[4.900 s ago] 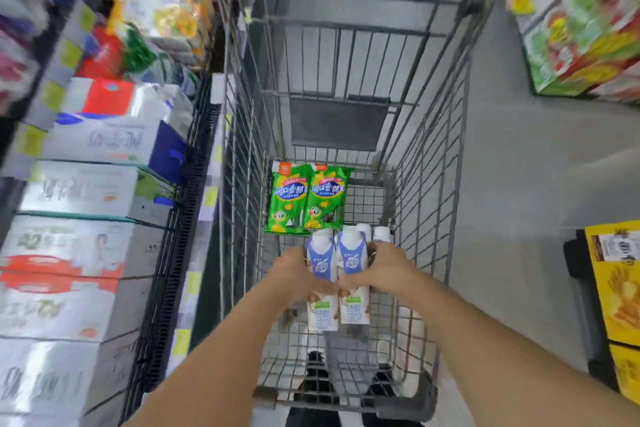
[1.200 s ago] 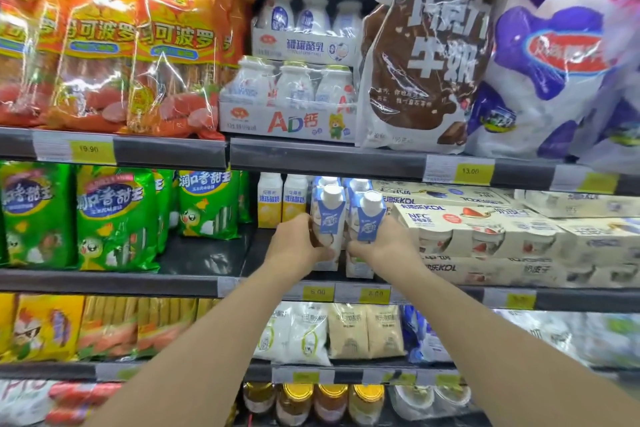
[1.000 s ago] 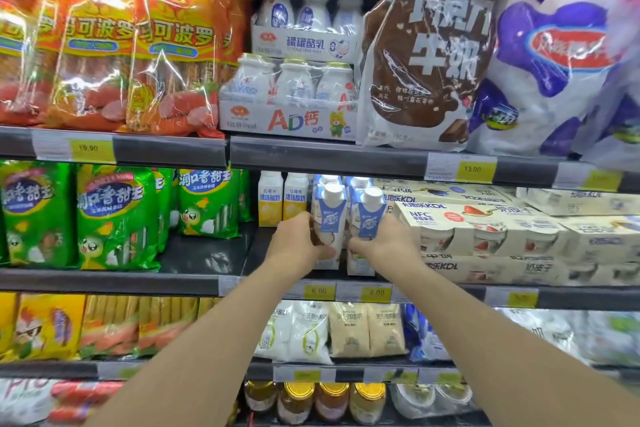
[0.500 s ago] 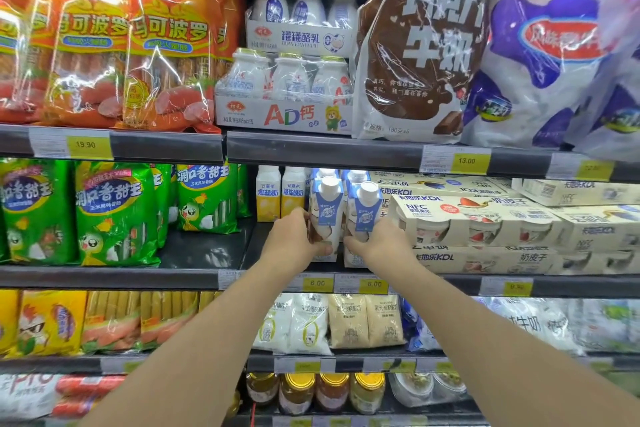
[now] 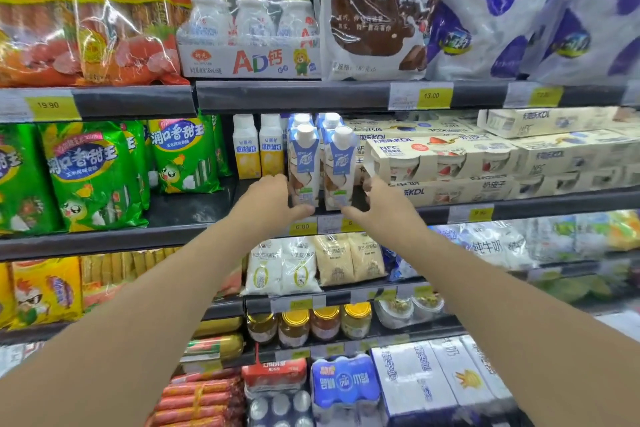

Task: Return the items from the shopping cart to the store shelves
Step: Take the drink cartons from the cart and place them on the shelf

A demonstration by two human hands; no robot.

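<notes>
Two blue-and-white drink cartons with white caps stand side by side at the front of the middle shelf (image 5: 519, 199), with more of the same behind them. My left hand (image 5: 273, 199) rests against the base of the left carton (image 5: 304, 163), fingers on its side and thumb in front of its bottom edge. Beside the right carton (image 5: 341, 166) my right hand (image 5: 379, 201) has its fingers spread; a dark gap shows between fingers and carton, and only the thumb tip reaches its bottom corner. The shopping cart is out of view.
Yellow-labelled white bottles (image 5: 258, 149) stand just left of the cartons, cream yoghurt multipacks (image 5: 436, 158) just right. Green sausage bags (image 5: 90, 173) fill the shelf's left part. The shelf above (image 5: 294, 95) carries bottle packs and large milk bags. Pouches and jars sit below.
Both cartons were lifted out of the cart and carried to the shelf. Over the last second they went down onto the shelf; my hands slid to their bases and the right hand opened.
</notes>
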